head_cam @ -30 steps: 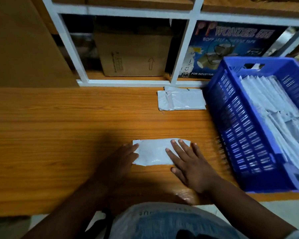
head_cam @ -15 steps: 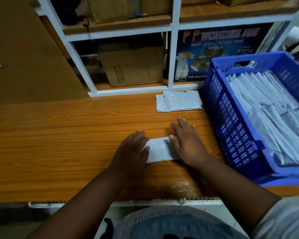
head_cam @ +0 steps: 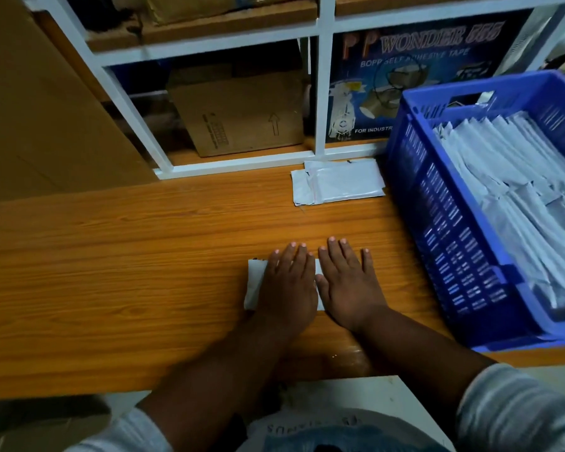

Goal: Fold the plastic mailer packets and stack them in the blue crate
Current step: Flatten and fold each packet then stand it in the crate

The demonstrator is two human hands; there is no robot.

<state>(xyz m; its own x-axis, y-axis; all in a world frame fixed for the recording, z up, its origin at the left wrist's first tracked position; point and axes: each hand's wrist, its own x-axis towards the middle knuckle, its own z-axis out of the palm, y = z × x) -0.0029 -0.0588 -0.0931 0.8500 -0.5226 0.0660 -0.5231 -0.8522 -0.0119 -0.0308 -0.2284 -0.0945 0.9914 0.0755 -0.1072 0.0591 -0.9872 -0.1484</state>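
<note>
A small folded white plastic mailer packet (head_cam: 254,282) was pressed flat onto the orange wood-grain desk (head_cam: 111,262) by the left hand (head_cam: 286,288) and the right hand (head_cam: 349,288), both laid side by side with fingers straight. Near the blue slatted plastic crate (head_cam: 450,243), filled with folded packets, a flat pile of white unfolded mailers (head_cam: 340,181) was seen.

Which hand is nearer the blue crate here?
Right. The right hand lies flat on the table beside the crate, a gap between them. The left hand presses the folded mailer farther away.
</note>
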